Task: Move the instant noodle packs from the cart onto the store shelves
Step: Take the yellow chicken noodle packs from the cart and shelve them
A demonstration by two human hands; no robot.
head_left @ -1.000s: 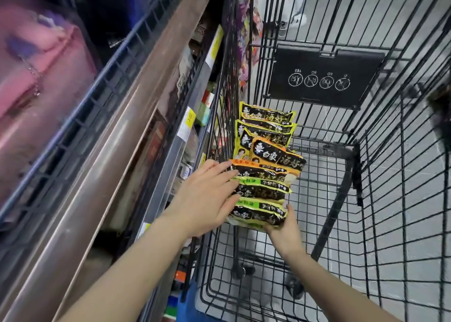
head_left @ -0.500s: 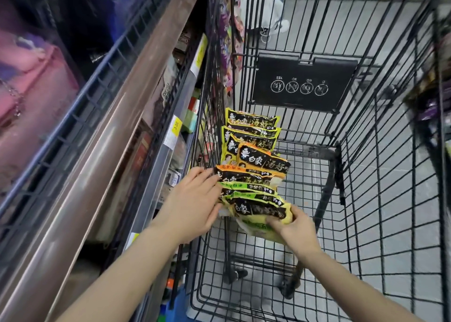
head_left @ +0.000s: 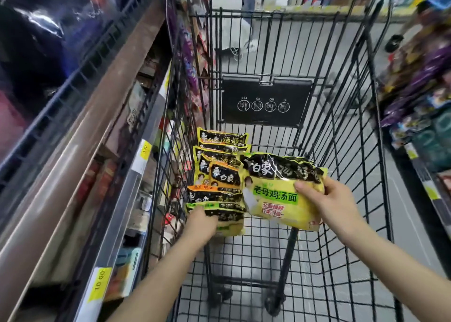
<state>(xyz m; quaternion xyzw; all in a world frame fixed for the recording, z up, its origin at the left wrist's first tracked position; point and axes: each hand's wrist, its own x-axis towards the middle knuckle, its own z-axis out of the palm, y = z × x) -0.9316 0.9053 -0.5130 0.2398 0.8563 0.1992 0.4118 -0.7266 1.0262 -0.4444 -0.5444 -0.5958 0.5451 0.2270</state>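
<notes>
Head view, one pack lifted, right hand

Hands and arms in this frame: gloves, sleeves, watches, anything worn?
Nothing worn that shows. The left hand and right hand are both bare, without gloves, rings or markers visible. Both forearms are bare down to the bottom edge of the frame: no sleeve, watch or band in view. Fingernails look short and plain.

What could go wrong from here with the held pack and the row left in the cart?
Right hand pinches the yellow noodle pack by one edge only; it could slip or tear. Left hand props the upright row of packs against the cart wall; letting go may topple them flat.
</notes>
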